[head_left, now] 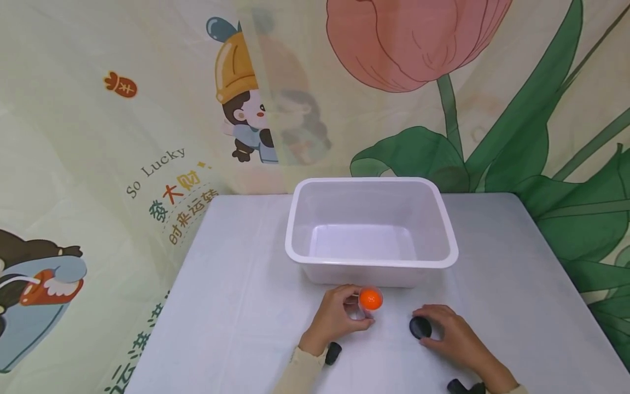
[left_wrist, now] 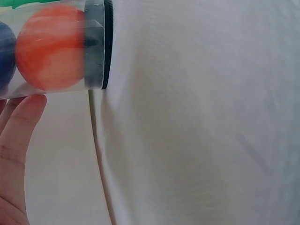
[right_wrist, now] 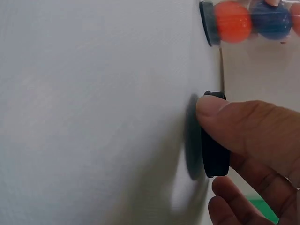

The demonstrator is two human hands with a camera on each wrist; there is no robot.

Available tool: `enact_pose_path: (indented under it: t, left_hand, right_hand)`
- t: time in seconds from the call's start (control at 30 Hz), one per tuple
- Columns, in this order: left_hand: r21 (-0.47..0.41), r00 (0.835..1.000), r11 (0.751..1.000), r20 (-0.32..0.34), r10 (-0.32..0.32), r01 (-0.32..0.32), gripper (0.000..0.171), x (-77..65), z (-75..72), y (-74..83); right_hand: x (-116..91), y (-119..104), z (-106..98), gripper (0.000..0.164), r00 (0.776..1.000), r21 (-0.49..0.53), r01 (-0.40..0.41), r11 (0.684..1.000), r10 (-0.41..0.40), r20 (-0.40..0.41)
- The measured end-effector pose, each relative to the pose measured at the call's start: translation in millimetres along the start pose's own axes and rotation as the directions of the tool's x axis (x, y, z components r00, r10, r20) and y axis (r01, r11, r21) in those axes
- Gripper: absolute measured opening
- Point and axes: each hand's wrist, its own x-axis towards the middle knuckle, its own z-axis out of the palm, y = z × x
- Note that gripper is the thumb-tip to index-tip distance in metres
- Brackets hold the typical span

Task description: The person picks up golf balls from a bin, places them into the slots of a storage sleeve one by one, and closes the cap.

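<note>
My left hand grips a clear plastic tube, which stands upright in front of the white bin. From above, an orange ball fills its uncapped top. The left wrist view shows another orange ball at the bottom, a dark blue ball over it, and a black cap on the lower end. To the right of the tube, my right hand pinches a round black lid between thumb and fingers. The lid lies flat, close over the table, apart from the tube.
A white plastic bin with nothing in it stands behind the hands on the white-covered table. A printed cloth hangs behind the table. Black wrist devices are worn at both wrists.
</note>
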Motion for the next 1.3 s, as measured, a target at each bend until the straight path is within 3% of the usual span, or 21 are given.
enact_pose_path:
  t: [0.17, 0.3, 0.47, 0.67, 0.83, 0.97, 1.1, 1.3]
  left_hand:
    - [-0.007, 1.000, 1.000, 0.009, -0.005, 0.006, 0.047, -1.1, -0.7, 0.0]
    - [0.002, 1.000, 1.000, 0.010, 0.004, -0.004, 0.046, -0.7, -1.2, -0.6]
    - [0.007, 1.000, 1.000, 0.014, 0.005, -0.005, 0.044, -3.5, 0.0, -1.2]
    - [0.021, 1.000, 1.000, 0.023, -0.019, 0.018, 0.044, -5.1, -1.3, 0.1]
    - [-0.029, 0.997, 0.997, 0.040, -0.065, 0.066, 0.042, -4.2, -3.4, 3.6]
    - [-0.044, 0.995, 0.995, 0.053, -0.085, 0.088, 0.043, -2.3, -5.2, 5.5]
    - [-0.042, 0.993, 0.994, 0.064, -0.101, 0.104, 0.042, -2.4, -6.0, 6.3]
    - [-0.036, 0.991, 0.992, 0.069, -0.115, 0.118, 0.043, -3.4, -5.8, 7.5]
  right_hand:
    - [2, -16, -10, 0.056, 1.000, -0.002, 0.002, 1.000, -0.002, 0.021]
    - [5, -31, -19, 0.058, 0.991, 0.062, 0.118, 0.991, -0.115, -0.063]
    - [7, -45, -22, 0.063, 0.952, 0.100, 0.277, 0.956, -0.258, -0.165]
    - [12, -62, -23, 0.065, 0.925, 0.104, 0.340, 0.935, -0.313, -0.216]
    - [19, -74, -25, 0.066, 0.889, 0.103, 0.406, 0.908, -0.367, -0.276]
    - [25, -83, -28, 0.053, 0.858, 0.105, 0.459, 0.882, -0.409, -0.312]
    - [28, -91, -34, 0.059, 0.837, 0.073, 0.495, 0.866, -0.453, -0.309]
    - [33, -105, -46, 0.065, 0.841, -0.028, 0.501, 0.865, -0.495, -0.218]
